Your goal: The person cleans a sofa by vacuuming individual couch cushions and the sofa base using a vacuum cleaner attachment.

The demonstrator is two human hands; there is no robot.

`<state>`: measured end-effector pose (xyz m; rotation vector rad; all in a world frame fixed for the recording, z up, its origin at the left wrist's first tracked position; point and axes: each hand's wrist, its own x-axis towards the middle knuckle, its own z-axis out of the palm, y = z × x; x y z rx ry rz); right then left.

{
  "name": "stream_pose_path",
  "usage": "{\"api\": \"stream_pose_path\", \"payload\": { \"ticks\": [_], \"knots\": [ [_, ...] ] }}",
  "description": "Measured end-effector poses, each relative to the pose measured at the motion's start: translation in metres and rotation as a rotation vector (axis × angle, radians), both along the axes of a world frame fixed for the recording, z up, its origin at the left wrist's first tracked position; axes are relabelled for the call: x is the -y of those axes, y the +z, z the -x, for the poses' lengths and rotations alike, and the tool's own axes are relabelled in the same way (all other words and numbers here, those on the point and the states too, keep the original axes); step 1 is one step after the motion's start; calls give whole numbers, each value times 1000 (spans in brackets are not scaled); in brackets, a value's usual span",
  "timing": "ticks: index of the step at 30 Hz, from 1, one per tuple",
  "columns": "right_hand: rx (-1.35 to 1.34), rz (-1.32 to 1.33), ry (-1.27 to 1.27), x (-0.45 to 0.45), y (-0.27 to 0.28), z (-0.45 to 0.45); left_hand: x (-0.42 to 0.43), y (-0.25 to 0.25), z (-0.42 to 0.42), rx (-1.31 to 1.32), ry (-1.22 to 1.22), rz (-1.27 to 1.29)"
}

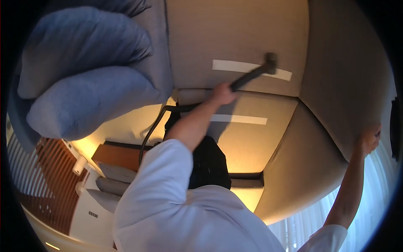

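Observation:
My left hand [225,93] is closed around the dark tube of a vacuum cleaner wand [250,78]. The small dark head of the wand [270,63] is over the brown-grey sofa surface [239,29], at a white strip [235,66]; it is slightly blurred. From behind the hand, a black hose [156,124] curves down past my left arm. Far to the right, my right hand [370,138] is closed on the edge of a large upright grey sofa cushion [346,80]. Its fingers are partly hidden at that edge.
Blue-grey pillows [92,96] are piled at the left. A second white strip [239,119] lies on the nearer sofa section [252,143]. Sheer curtains [369,201] hang at the lower right. A brown wooden box-like piece [113,155] and slatted blinds [52,180] are at lower left.

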<state>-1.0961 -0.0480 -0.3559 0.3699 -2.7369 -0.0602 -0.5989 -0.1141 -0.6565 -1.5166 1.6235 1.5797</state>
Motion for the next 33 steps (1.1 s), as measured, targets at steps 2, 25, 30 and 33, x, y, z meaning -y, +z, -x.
{"api": "stream_pose_path", "payload": {
  "ticks": [2, 25, 30, 33],
  "knots": [
    [15, -11, -18, 3, 0, -3, -13, -19, 56, -57, -49, 141],
    [59, 24, -22, 16, 12, -14, 194, -40, -26, 140, 1006, 403],
    [12, 21, 113, -21, -1, 31, 273, -16, -20, 196, 852, 543],
    [-34, 18, 108, -18, 2, 31, 207, 6, -66, 233, 780, 216]
  ]
}}
